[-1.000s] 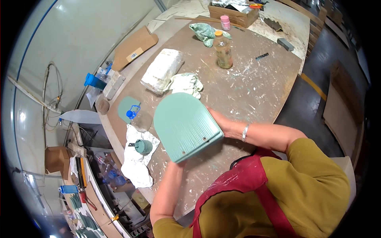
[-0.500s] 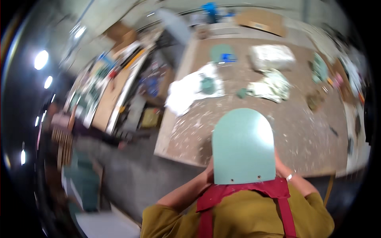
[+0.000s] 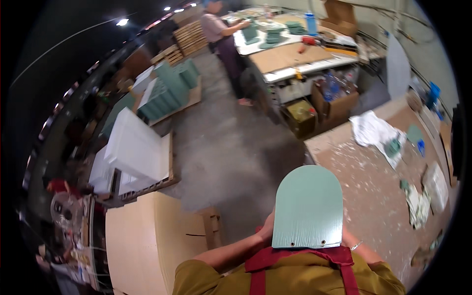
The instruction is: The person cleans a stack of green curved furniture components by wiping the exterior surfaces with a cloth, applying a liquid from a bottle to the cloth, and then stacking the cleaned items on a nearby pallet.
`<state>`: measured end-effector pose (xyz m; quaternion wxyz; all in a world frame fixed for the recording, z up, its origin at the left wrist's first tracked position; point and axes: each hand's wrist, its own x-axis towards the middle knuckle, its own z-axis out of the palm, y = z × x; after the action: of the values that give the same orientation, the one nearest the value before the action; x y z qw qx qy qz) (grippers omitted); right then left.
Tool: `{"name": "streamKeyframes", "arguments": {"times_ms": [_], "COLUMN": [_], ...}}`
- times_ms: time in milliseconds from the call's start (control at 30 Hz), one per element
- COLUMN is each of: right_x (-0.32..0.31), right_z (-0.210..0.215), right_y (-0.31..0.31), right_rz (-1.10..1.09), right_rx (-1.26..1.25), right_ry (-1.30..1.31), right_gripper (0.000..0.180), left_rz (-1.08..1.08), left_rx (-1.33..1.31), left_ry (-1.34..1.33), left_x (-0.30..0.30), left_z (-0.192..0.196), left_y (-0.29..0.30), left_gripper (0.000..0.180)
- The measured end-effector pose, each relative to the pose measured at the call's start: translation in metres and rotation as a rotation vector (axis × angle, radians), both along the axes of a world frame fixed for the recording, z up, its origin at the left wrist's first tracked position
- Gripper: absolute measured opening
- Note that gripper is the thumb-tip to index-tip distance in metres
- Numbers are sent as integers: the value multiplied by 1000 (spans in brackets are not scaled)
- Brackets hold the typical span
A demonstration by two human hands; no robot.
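Observation:
In front of my chest is a pale green, glossy panel [image 3: 308, 206] with a rounded far end and a straight near edge. Two small holes sit near that straight edge. My left hand [image 3: 268, 228] is against its left side and my right hand [image 3: 347, 238] against its right, gripping it between them. Most of the fingers are hidden beneath the panel, so its thickness cannot be made out. To the right stands a brown worktable [image 3: 364, 196], with a white cloth [image 3: 369, 129], a crumpled pale cloth [image 3: 418, 206] and a plastic-wrapped bundle [image 3: 435, 187] on it.
Grey floor [image 3: 221, 152] stretches ahead. Large pale boards [image 3: 132, 241] stand at the near left, with a white block on a pallet [image 3: 135, 145] and green stacks [image 3: 164, 93] beyond. A co-worker [image 3: 223, 39] handles green pieces at a far table [image 3: 290, 56]. Boxes [image 3: 334, 101] sit beneath it.
My view has swung left, so the worktable has shifted to the right and the floor, pallets and co-worker show more fully. The green panel stays between my hands.

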<state>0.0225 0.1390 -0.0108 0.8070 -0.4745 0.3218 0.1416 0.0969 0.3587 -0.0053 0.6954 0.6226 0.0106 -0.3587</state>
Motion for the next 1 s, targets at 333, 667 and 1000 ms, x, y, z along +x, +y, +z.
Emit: {"name": "streamKeyframes", "arguments": {"times_ms": [333, 667, 1000], "right_x": [182, 413, 671], "right_z": [2, -14, 25], "right_y": [140, 207, 267], "right_rz": [180, 554, 680], "right_rx": [-40, -341, -40], "right_ry": [-14, -296, -95], "right_gripper": [30, 44, 71], "left_rz": [212, 277, 391], "left_rx": [121, 188, 302], "left_ry": [66, -148, -282], "left_x": [143, 301, 510], "left_z": [5, -8, -47], "left_y": [150, 231, 276], "left_gripper": [66, 40, 35]}}
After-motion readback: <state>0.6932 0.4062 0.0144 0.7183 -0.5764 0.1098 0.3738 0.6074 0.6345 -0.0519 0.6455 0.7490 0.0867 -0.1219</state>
